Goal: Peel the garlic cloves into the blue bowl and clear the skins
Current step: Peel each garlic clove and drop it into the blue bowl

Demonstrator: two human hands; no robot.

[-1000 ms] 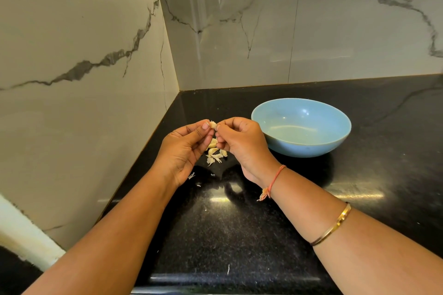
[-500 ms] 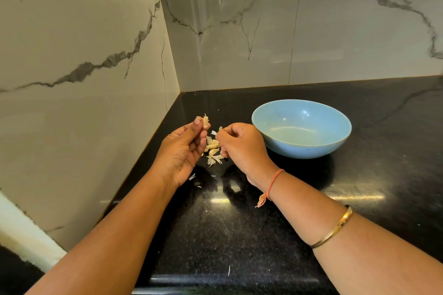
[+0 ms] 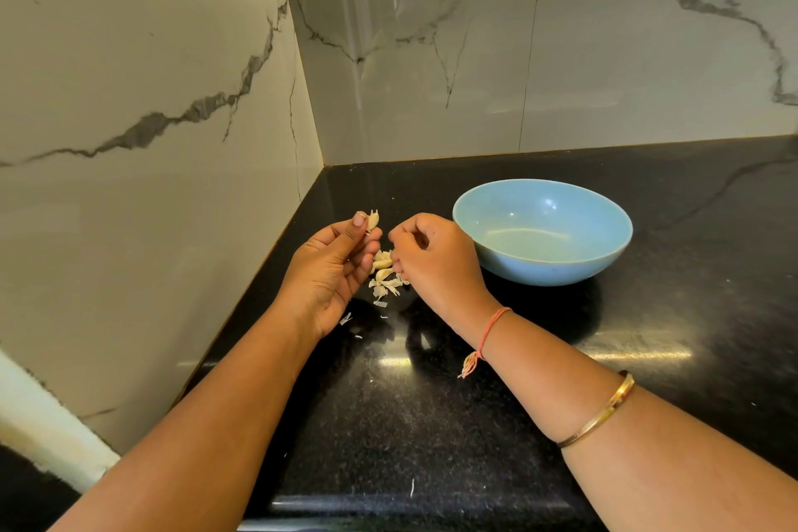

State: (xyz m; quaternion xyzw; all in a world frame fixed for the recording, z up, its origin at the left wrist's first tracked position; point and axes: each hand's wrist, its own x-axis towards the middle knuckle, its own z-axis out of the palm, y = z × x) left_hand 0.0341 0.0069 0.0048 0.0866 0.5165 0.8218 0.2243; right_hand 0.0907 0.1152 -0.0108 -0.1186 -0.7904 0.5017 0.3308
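My left hand (image 3: 332,272) pinches a pale garlic clove (image 3: 372,220) between thumb and fingertips, held above the counter. My right hand (image 3: 436,263) hovers just to its right with fingers curled; whether a scrap of skin is in them is too small to tell. Below and between the hands lies a small heap of garlic cloves and papery skins (image 3: 384,276) on the black counter. The blue bowl (image 3: 604,255) stands to the right of my right hand, and nothing shows inside it.
Black polished counter (image 3: 475,402) meets grey marble walls at the left and back, forming a corner. Tiny skin flakes (image 3: 345,319) are scattered near my left wrist and toward the front edge (image 3: 412,487).
The hands were together on the clove one second ago. They have since parted: the left keeps the clove, the right drew away to the right and down.
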